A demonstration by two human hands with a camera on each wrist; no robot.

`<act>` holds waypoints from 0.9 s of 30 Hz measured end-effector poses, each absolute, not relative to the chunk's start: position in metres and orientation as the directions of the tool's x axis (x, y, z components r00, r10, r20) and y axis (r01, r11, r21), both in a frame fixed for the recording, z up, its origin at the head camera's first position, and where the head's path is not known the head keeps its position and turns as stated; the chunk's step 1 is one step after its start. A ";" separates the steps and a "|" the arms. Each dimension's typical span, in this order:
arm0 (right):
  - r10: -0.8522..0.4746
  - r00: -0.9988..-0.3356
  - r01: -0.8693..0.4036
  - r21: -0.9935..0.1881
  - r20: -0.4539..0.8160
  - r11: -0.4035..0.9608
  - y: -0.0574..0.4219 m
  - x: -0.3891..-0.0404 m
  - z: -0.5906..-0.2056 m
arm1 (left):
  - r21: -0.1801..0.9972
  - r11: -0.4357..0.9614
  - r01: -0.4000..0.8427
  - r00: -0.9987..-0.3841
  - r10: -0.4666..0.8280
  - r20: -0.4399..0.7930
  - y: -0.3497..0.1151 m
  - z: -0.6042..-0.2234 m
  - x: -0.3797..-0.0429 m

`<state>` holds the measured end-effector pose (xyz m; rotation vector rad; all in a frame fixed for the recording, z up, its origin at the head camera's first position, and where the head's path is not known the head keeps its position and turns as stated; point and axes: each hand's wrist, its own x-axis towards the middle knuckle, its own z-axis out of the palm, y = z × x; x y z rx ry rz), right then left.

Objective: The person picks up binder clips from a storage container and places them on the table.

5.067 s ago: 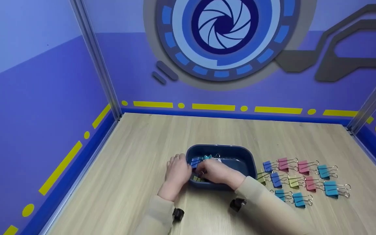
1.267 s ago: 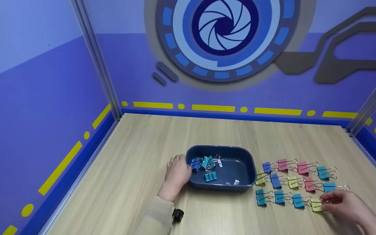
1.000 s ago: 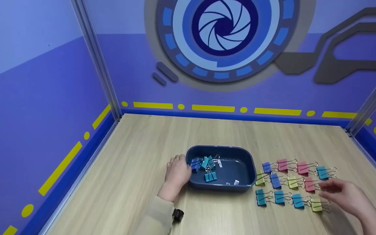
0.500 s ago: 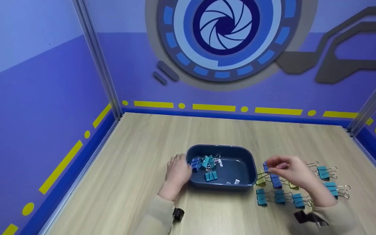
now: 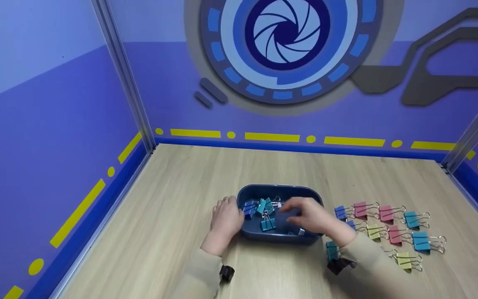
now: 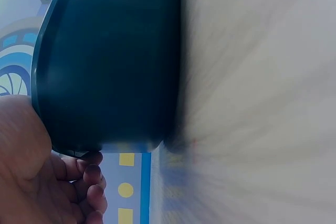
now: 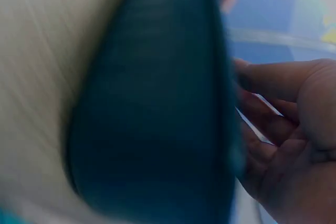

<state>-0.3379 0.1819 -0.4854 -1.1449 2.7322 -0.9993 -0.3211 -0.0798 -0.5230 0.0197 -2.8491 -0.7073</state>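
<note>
A dark blue plastic box (image 5: 280,238) stands mid-table with teal binder clips (image 5: 268,224) and a blue binder clip (image 5: 249,209) at its left end. My left hand (image 5: 225,220) holds the box's left rim; in the left wrist view the curled fingers (image 6: 94,198) hang outside the corner, and the thumb's tip is hidden. My right hand (image 5: 307,216) reaches in over the right side of the box, thumb and forefinger spread apart with nothing between them. The right wrist view shows the right fingers (image 7: 262,114) behind the blurred box wall.
Right of the box, binder clips lie in rows, among them pink clips (image 5: 386,214), teal clips (image 5: 421,241) and a yellow clip (image 5: 404,261). My right sleeve covers part of the front row. Small white scraps (image 5: 301,231) lie in the box. Printed walls (image 5: 64,166) enclose the table.
A teal and a yellow binder clip have joined the front row since the earliest frame. My right hand let go of the yellow one, then swung left over the box. The left hand stayed put.
</note>
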 end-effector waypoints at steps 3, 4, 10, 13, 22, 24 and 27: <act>-0.705 -0.670 -0.707 -0.491 0.233 0.509 0.165 -0.341 -0.490 | 0.465 0.885 0.042 -0.977 -0.060 0.203 -0.080 -0.523 -0.321; -0.723 -0.654 -0.723 -0.466 0.224 0.510 0.160 -0.342 -0.491 | 0.465 0.884 0.046 -0.976 -0.059 0.209 -0.080 -0.523 -0.321; -0.807 -0.568 -0.802 -0.325 0.160 0.501 0.142 -0.347 -0.496 | 0.457 0.887 0.060 -0.972 -0.053 0.231 -0.081 -0.524 -0.321; -0.811 -0.570 -0.805 -0.285 0.130 0.520 0.139 -0.348 -0.499 | 0.455 0.889 0.060 -0.972 -0.052 0.230 -0.081 -0.525 -0.321; -0.797 -0.582 -0.804 -0.262 0.163 0.534 0.145 -0.351 -0.505 | 0.450 0.891 0.060 -0.971 -0.053 0.235 -0.082 -0.524 -0.321; -0.796 -0.579 -0.807 -0.263 0.178 0.528 0.147 -0.351 -0.506 | 0.451 0.891 0.061 -0.970 -0.053 0.236 -0.082 -0.525 -0.321; -0.789 -0.586 -0.803 -0.260 0.185 0.536 0.150 -0.352 -0.507 | 0.454 0.889 0.064 -0.970 -0.052 0.238 -0.082 -0.525 -0.321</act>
